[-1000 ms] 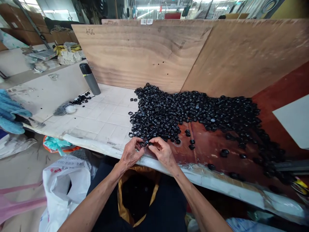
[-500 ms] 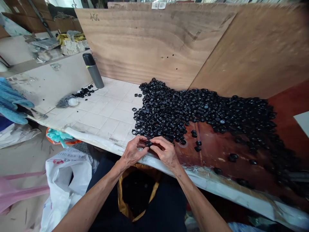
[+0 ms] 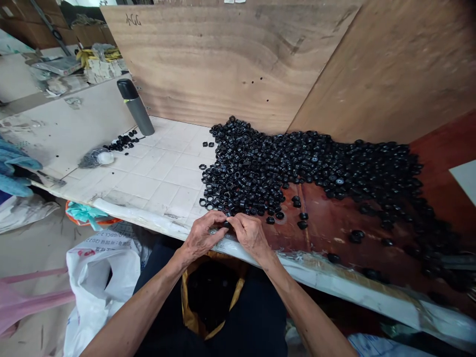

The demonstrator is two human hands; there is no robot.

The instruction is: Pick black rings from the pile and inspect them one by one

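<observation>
"Judging by the heap [image 3: 253,173], how much is being finished?"

"That is not being shown; the pile, too dense for counting, is seemingly being left. One black part [image 3: 225,224] is being pinched by the left hand [image 3: 204,233] at the front of the worktop [image 3: 159,176], the right hand [image 3: 250,233] being pressed close, its grip hidden."

"Anything else?"

"One flask [image 3: 139,118] and two stray rings [image 3: 205,144] are being seen."

The head-worn camera looks forward and down across the worktable [image 3: 163,171].
</observation>
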